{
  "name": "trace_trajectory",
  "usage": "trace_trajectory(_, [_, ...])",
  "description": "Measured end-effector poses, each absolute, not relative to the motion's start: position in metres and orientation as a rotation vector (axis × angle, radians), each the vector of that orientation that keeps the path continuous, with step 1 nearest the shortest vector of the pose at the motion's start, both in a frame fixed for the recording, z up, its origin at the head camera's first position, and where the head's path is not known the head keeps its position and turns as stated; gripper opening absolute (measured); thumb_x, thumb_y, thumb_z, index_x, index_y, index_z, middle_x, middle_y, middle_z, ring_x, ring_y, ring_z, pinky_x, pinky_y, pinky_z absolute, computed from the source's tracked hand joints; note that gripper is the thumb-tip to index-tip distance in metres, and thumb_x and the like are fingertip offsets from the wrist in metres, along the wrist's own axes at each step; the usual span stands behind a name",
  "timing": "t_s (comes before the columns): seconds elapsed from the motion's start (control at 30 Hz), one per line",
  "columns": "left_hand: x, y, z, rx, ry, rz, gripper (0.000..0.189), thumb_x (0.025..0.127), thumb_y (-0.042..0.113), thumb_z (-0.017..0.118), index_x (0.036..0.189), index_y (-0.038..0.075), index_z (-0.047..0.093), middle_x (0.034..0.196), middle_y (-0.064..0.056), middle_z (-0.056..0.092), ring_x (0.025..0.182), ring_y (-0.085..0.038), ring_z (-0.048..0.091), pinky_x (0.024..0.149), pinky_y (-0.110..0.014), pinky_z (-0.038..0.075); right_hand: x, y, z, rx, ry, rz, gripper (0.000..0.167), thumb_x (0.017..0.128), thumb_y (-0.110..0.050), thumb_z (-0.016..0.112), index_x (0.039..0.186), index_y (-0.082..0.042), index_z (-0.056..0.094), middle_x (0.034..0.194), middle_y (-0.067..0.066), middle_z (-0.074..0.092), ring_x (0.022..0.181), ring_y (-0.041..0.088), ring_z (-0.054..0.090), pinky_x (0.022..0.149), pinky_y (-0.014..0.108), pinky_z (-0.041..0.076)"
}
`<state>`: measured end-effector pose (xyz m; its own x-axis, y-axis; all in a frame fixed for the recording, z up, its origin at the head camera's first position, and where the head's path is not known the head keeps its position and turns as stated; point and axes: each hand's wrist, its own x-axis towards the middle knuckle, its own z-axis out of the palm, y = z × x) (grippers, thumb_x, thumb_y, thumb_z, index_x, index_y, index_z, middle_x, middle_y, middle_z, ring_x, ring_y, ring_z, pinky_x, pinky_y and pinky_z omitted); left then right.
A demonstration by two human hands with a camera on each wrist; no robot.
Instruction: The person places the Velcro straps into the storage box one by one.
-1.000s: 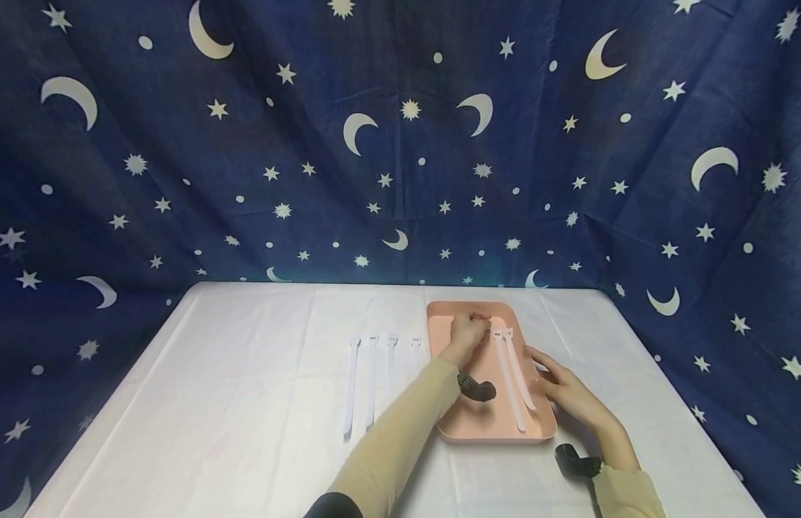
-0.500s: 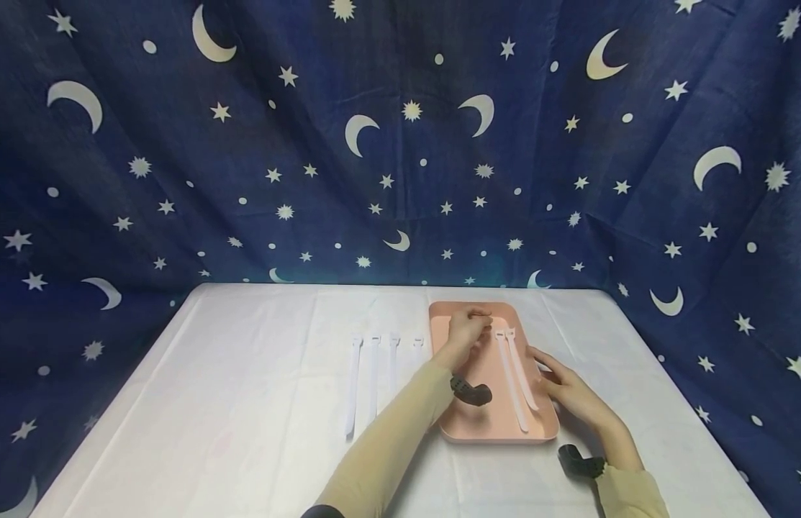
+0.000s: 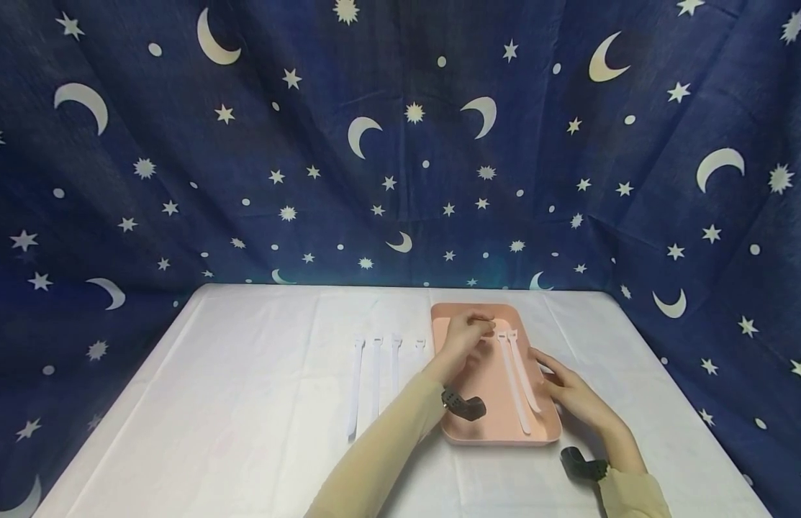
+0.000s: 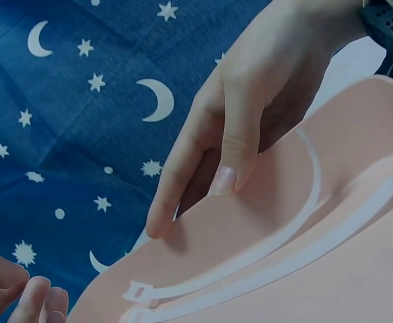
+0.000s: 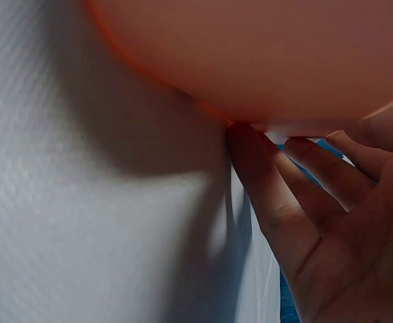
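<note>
The right hand (image 3: 571, 392) holds the right side of a pink tray (image 3: 468, 428). In the left wrist view its thumb lies over the rim, with fingers outside. Above the tray's far half hovers the left hand (image 3: 462, 337), its fingers loosely bent; in the left wrist view its fingertips (image 4: 38, 296) show nothing between them. Two white cable straps with slotted heads lie lengthwise in the tray, a left strap (image 3: 515, 392) and a right strap (image 3: 525, 370). The right strap's tail (image 4: 314, 171) curves up the tray's wall, near the right thumb.
Several more white straps (image 3: 356, 388) lie side by side on the white table (image 3: 245, 403), left of the tray; the left sleeve (image 3: 390, 439) partly covers some. A blue curtain (image 3: 309, 144) with moons and stars hangs behind and at both sides.
The left wrist has drawn back slightly toward the lower left, while the left fingers stay over the tray's far half. The right hand keeps its hold. The head view has shifted slightly.
</note>
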<state>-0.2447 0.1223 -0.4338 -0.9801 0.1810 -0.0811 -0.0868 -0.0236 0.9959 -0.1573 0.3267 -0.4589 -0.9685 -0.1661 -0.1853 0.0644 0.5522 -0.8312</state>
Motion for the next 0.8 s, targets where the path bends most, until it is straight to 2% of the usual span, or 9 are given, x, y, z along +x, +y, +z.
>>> trace_trajectory(0.13, [-0.238,0.116,-0.433,0.168,2.044,2.112,0.020,0.088,0.010,0.063,0.107,0.002,0.068,0.100,-0.010,0.072,0.084,-0.014,0.070,0.083,-0.042,0.056,-0.157,0.327,-0.460,-0.082,2.550,-1.373,0.063,0.098,-0.016,0.050,0.153,-0.013,0.021,0.158,0.022,0.020,0.137,0.049,0.034,0.100,0.054,0.045])
trace_trajectory(0.4, [-0.221,0.104,-0.429,0.210,2.020,2.105,0.018,0.088,0.012,0.066,0.104,0.006,0.068,0.100,-0.010,0.072,0.083,-0.013,0.070,0.083,-0.041,0.056,-0.156,0.330,-0.461,-0.111,2.548,-1.408,0.062,0.098,-0.015,0.050,0.153,-0.013,0.022,0.158,0.023,0.020,0.136,0.050,0.034,0.100,0.053,0.046])
trace_trajectory(0.63, [-0.209,0.092,-0.427,0.233,2.031,2.097,0.019,0.086,0.011,0.065,0.104,0.007,0.069,0.099,-0.009,0.072,0.081,-0.009,0.068,0.077,-0.033,0.056,-0.157,0.329,-0.461,-0.108,2.549,-1.393,0.063,0.098,-0.018,0.051,0.154,-0.014,0.021,0.158,0.022,0.019,0.137,0.050,0.033,0.101,0.054,0.045])
trace_trajectory(0.8, [-0.200,0.084,-0.427,0.278,2.041,2.079,0.020,0.086,0.009,0.062,0.106,0.007,0.067,0.098,-0.009,0.071,0.080,-0.007,0.067,0.077,-0.031,0.056,-0.157,0.329,-0.461,-0.110,2.555,-1.400,0.063,0.098,-0.017,0.051,0.153,-0.013,0.022,0.158,0.023,0.020,0.137,0.050,0.034,0.100,0.054,0.046])
